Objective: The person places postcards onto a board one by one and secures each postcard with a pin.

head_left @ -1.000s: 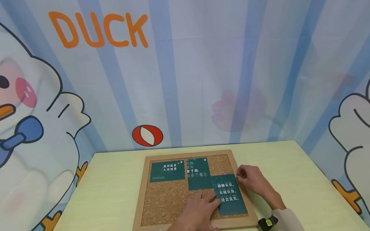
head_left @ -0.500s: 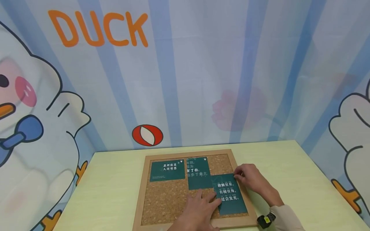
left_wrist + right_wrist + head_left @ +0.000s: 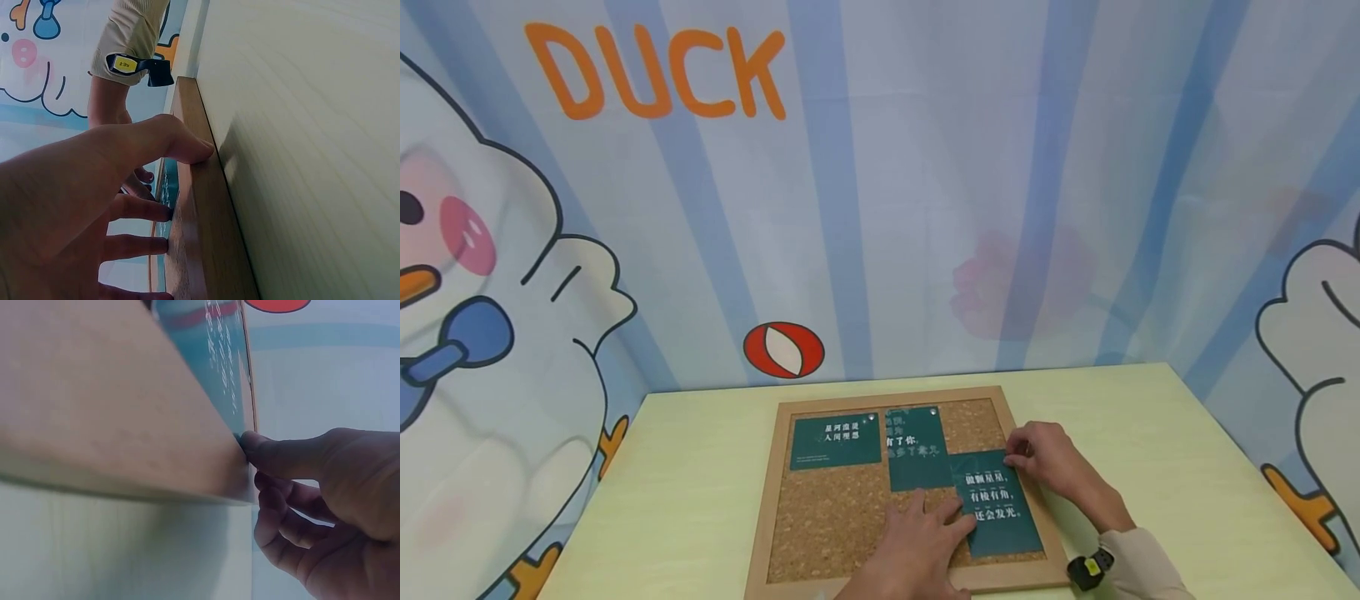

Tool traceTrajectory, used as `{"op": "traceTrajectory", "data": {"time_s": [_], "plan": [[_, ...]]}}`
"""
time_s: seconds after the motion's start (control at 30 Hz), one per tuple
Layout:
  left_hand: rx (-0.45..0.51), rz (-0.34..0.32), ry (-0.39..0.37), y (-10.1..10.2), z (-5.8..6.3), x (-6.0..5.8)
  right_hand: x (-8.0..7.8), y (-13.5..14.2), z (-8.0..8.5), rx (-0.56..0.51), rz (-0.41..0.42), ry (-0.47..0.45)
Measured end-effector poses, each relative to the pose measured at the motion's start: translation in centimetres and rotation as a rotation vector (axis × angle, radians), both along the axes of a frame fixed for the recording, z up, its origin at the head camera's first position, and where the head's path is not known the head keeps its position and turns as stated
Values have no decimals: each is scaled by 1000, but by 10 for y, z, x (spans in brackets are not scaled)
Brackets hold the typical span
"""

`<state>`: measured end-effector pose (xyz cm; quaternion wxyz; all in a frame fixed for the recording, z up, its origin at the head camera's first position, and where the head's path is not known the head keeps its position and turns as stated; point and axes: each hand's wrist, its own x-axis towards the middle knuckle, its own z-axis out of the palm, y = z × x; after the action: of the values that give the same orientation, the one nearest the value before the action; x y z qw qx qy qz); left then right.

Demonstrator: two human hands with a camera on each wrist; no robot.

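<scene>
A cork board (image 3: 835, 525) with a wooden frame lies on the table, bearing three dark green cards with white lettering. My left hand (image 3: 913, 542) is spread over its near part, fingertips on the cork and at the left edge of the lower right card (image 3: 1000, 525). In the left wrist view its thumb rests on the frame's near edge (image 3: 206, 187). My right hand (image 3: 1048, 458) has its fingers bent and its thumb tip right at that card's upper right corner. Whether a small thing sits under those fingertips I cannot tell.
A left card (image 3: 835, 454) and a middle card (image 3: 917, 467) sit along the board's far side, each with a small white pin at its upper right corner. Behind the pale yellow table (image 3: 700, 483) hangs a striped cartoon backdrop (image 3: 910, 208).
My right hand has moved left and slightly inward, from beside the frame's right edge onto the lower right card's upper corner. The left hand and the cards look still.
</scene>
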<state>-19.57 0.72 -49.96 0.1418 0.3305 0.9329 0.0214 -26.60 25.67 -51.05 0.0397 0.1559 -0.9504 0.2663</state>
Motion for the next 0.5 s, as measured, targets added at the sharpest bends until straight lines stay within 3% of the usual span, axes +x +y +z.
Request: {"op": "traceTrajectory", "data": {"time_s": [0.13,0.37,0.5], "plan": [[6,-2,-1,0,-1,0,-1,3,3,26,61,-9],[4,11,-20,1,0,-1,-7,10,12,49,269,10],[2,11,-25,1,2,-1,-14,12,15,50,310,-21]]}}
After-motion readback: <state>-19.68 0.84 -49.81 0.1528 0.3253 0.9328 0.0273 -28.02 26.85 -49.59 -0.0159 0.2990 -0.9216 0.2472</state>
